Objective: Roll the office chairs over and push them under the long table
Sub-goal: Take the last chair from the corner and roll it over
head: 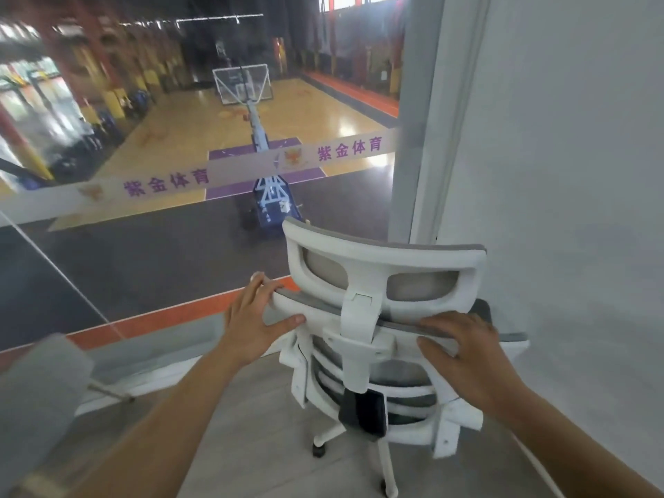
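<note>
Left hand: the left hand [253, 322] grips the left end of the backrest's top edge, fingers curled over it, thumb along its rear face.
Right hand: the right hand [467, 350] grips the right part of the same edge, fingers wrapped over the top, thumb pointing inward across the back.
Chair: one white-framed office chair [373, 336] with grey mesh, seen from behind; it stands on the floor in the corner by the window and the wall.
Facing: the seat side points away from the person, toward the glass and the wall; the backrest stands about upright, its top edge running left to right.
Headrest: one headrest [384, 262], white shell with two oval openings, above the backrest on a central white stem.
Base: two white legs with dark casters show under the seat; the others are hidden.
Floor: light grey planks [258, 425].
Window: a glass pane [151, 224] with a frosted band of purple characters; beyond and below it, a basketball court with one hoop stand [267, 195].
Wall: a plain white wall [575, 174] just right of the chair.
Lower left: a blurred grey shape, not identifiable.
</note>
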{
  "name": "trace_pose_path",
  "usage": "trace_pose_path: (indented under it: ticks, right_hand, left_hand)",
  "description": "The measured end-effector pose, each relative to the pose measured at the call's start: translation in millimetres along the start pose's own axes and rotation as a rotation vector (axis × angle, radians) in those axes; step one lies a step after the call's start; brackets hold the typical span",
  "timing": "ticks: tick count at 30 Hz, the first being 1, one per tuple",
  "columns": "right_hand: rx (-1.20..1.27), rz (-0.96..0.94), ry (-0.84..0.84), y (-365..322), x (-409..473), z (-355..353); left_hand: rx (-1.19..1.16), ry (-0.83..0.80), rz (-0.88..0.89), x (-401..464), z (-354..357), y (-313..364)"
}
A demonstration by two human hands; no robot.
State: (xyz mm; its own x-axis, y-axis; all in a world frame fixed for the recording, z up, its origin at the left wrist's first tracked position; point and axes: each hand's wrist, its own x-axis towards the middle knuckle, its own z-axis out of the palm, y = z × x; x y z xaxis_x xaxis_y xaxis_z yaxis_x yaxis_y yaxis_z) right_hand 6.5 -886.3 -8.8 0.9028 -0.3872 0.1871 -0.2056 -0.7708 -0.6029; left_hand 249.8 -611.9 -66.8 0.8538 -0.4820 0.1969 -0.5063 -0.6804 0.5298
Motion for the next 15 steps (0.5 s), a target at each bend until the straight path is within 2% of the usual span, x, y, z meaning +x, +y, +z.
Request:
trace_pose_path:
  ticks: [7,15]
  right_hand:
    - [-0.128,0.008,0.093,27,-36,-44]
    - [-0.071,0.043,0.027,33,-69,-100]
  left_hand:
    - [0.044,0.057,-0.122,-95,-2,45]
    - [0.089,0.132,-0.207,-182,14,106]
